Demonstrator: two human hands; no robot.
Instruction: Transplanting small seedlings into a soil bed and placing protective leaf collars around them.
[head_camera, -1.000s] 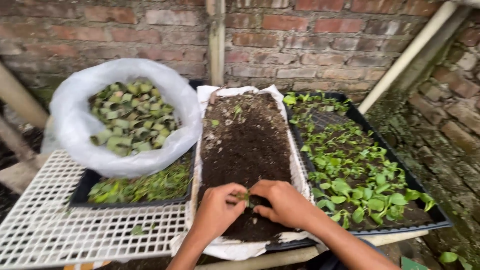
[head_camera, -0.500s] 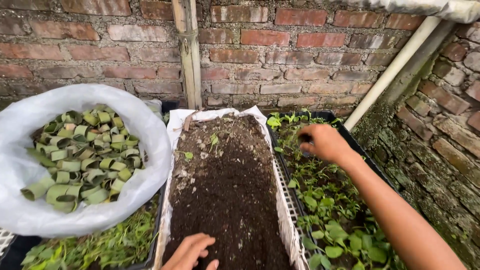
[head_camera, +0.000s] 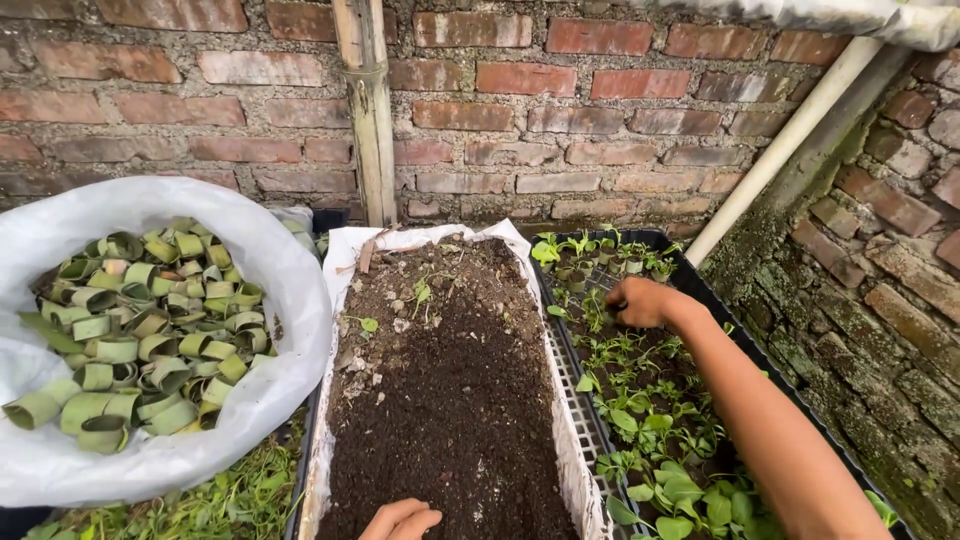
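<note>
Behind everything, a brick wall (head_camera: 600, 90) is seen, with a bamboo post (head_camera: 368, 110) and a white pipe (head_camera: 790, 140) leaning against it. Below it, a white sack (head_camera: 290, 300) is set at the left, filled with rolled green leaf cups (head_camera: 140, 330). In the middle, a long tray lined with white sheet (head_camera: 572, 440) is filled with dark soil (head_camera: 450, 400), on which a few tiny sprouts are scattered. At the right, a black seedling tray (head_camera: 690, 270) is packed with small green seedlings (head_camera: 660, 470).

The right hand (head_camera: 640, 302) is curled down among the seedlings at the far end of the black tray; whether a seedling is pinched cannot be told, since the fingertips are hidden. The left hand (head_camera: 400, 520) is rested on the soil at the bottom edge, cut off by the frame, so its grip cannot be made out. The hands are held well apart.
</note>
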